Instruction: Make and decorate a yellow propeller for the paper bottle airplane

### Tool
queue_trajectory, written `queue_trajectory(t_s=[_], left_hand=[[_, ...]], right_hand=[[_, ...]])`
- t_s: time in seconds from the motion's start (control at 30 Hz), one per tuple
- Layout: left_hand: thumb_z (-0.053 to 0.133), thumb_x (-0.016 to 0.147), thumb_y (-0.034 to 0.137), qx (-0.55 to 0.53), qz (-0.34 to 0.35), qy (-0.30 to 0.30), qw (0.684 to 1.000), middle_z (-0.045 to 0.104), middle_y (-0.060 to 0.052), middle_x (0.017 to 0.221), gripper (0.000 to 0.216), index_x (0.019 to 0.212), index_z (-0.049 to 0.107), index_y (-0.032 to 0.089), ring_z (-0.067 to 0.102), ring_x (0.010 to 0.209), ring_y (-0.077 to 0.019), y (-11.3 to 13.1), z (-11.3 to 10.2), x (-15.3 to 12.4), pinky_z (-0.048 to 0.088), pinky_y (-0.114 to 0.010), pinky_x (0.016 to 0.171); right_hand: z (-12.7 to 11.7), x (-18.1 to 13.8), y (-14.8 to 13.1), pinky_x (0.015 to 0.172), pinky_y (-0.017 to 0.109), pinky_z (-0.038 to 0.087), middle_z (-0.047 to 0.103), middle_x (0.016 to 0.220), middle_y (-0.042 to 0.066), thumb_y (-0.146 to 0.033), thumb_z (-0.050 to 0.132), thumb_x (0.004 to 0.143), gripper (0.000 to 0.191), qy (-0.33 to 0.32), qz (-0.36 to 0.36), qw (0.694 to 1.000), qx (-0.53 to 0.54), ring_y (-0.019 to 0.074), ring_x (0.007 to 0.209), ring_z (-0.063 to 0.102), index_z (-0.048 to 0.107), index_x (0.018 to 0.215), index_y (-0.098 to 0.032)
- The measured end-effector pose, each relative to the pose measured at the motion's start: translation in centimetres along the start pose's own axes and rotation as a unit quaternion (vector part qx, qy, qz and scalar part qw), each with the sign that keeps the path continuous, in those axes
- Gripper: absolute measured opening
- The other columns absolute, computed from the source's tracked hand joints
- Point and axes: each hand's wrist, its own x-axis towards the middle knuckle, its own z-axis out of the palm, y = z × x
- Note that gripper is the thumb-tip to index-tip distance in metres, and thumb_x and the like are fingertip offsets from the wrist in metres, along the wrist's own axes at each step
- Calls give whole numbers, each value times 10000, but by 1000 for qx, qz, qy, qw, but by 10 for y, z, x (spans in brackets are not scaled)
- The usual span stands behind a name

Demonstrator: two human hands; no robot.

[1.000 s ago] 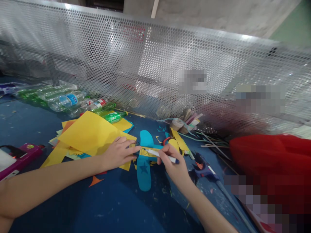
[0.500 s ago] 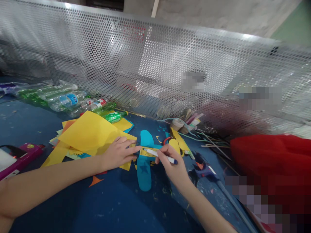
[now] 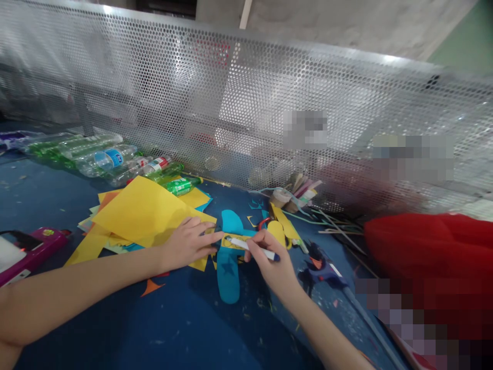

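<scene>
A blue paper airplane shape (image 3: 228, 277) with rounded wings and a dark star lies on the blue table. Across its middle sits a yellow strip (image 3: 242, 238) with dark drawn lines. My right hand (image 3: 271, 259) grips a white marker (image 3: 256, 248) with a dark blue end, its tip at the left part of the strip. My left hand (image 3: 192, 239) lies flat with fingers spread, its index fingertip at the strip's left end. Beneath that hand are sheets of yellow paper (image 3: 140, 210).
Plastic bottles (image 3: 110, 158) lie at the back left before a perforated metal screen (image 3: 200, 92). At the left is a magenta device (image 3: 42, 246). Blue glue gun (image 3: 327, 272), yellow paper scraps (image 3: 283, 221) and cups (image 3: 281, 197) are on the right, near red fabric (image 3: 423, 246).
The marker's tip has shifted very slightly within the strip's left part. The upper wing has moved a little toward me. My left hand stays where it was.
</scene>
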Motion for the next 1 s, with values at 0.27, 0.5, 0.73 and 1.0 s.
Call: queue_trajectory(t_s=[0.27,0.5,0.73,1.0], left_hand=[[337,986,527,-7,-4,-13,1000,592,-40,1235,418,1276,567,332,521,986,-209,0,-2,0,381,-358,871],[338,983,532,-1,2,-5,1000,608,-34,1217,425,1278,567,328,528,966,-214,0,-2,0,381,-355,856],[370,977,526,-4,0,-1,1000,605,-32,1225,408,1288,556,339,528,970,-216,0,0,0,382,-355,853],[347,984,524,-16,-7,-15,1000,599,-43,1223,412,1283,561,337,526,984,-212,0,-3,1,383,-358,867]], right_hand=[[0,0,-1,534,270,446,598,539,-24,-337,538,845,208,8,3,1000,-9,154,521,560,443,683,-248],[0,0,0,529,260,434,591,532,-30,-325,551,840,213,7,4,1000,7,147,512,551,442,677,-242],[-1,-1,-2,529,258,429,588,538,-31,-321,538,852,223,-4,-4,1000,-13,143,517,545,449,663,-241],[0,-1,-1,521,253,427,594,542,-29,-315,530,862,208,-4,-4,1000,-19,141,514,545,444,685,-246]])
